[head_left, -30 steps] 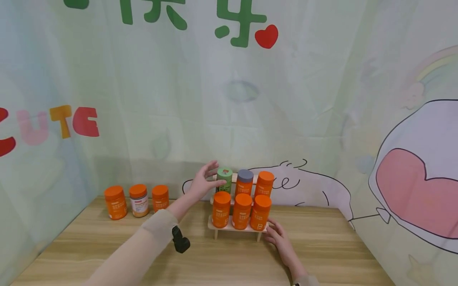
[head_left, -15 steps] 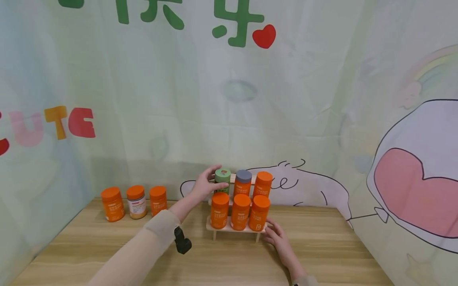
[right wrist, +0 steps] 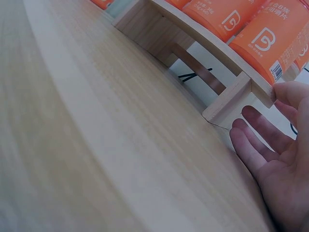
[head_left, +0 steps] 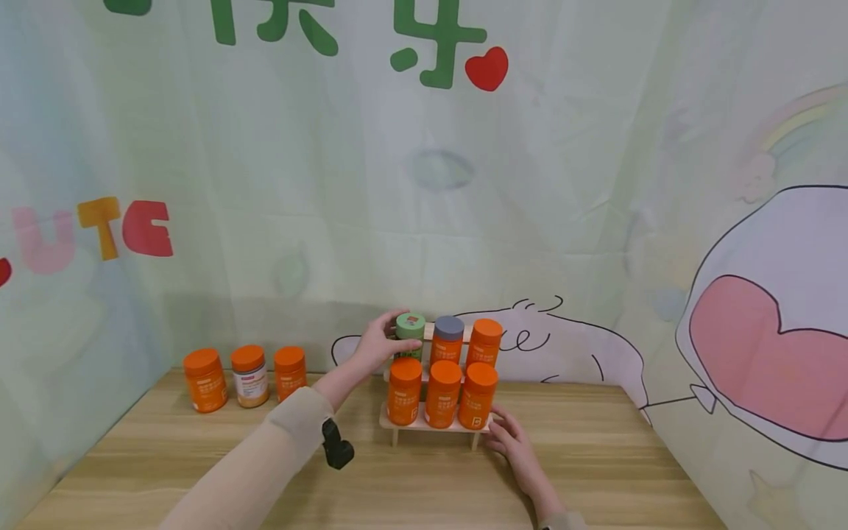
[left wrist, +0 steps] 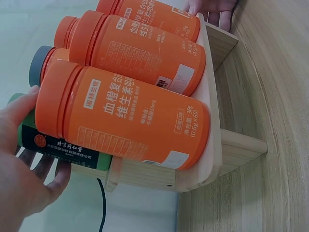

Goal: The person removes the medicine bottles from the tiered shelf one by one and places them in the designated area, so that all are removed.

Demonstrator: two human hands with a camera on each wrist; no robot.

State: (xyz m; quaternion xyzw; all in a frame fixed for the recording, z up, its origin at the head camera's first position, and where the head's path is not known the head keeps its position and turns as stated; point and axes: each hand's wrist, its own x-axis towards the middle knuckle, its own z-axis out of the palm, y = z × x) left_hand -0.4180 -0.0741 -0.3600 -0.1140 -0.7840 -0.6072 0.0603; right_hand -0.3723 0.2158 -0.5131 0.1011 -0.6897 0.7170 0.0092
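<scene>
A wooden two-tier rack (head_left: pixel 430 425) stands on the table with jars on both levels. At the upper tier's left end, my left hand (head_left: pixel 383 343) grips a green canister (head_left: pixel 411 325), thumb at its front and fingers around its far side. The canister's dark label (left wrist: pixel 67 147) shows in the left wrist view, partly hidden behind an orange jar (left wrist: pixel 130 116). Beside it on that tier are a grey-lidded orange jar (head_left: pixel 447 340) and an all-orange jar (head_left: pixel 486 342). My right hand (head_left: pixel 520 453) touches the lower shelf's right end with relaxed fingers; the right wrist view shows them beside the rack's leg (right wrist: pixel 229 101).
Three orange-lidded jars, including a white-labelled one (head_left: pixel 250 383), stand on the table (head_left: pixel 371 486) left of the rack. My left forearm (head_left: pixel 265 456) passes in front of the rightmost of them. A printed curtain (head_left: pixel 285 221) hangs directly behind the table.
The left hand's fingers have come down and closed around the green canister; earlier they were spread higher beside its lid. The right hand stays at the shelf end. The head view shifts slightly.
</scene>
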